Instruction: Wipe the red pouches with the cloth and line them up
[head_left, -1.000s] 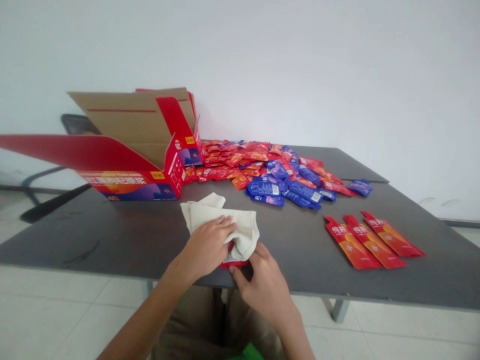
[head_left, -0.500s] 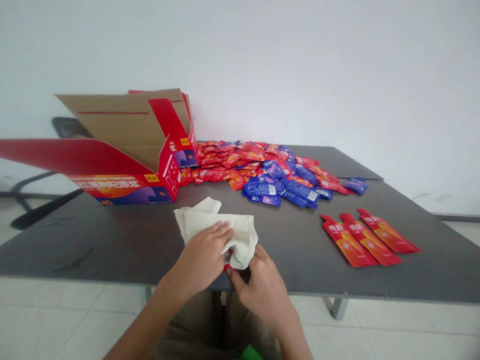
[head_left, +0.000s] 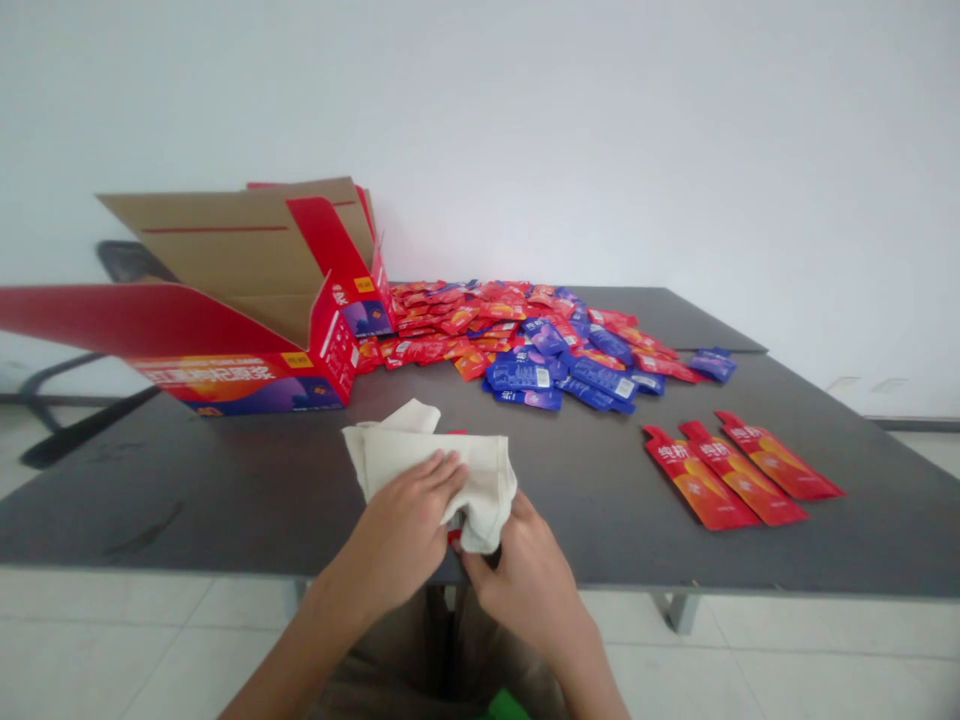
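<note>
Left hand [head_left: 397,530] on beige cloth [head_left: 480,490], red sachet tip [head_left: 454,432] now visible above

A grey table [head_left: 592,520] holds a carton [head_left: 247,385], heaped sachets [head_left: 517,335] and 3 pouches [head_left: 739,480].

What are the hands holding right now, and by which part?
Both hold a cream cloth: left hand on top, right hand's fingers at its lower edge. A red packet shows inside, mostly hidden.

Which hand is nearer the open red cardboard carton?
Left: the left hand, on the cream cloth, is closer to the open red cardboard carton; the right hand, at the cloth's edge, is farther.
</note>
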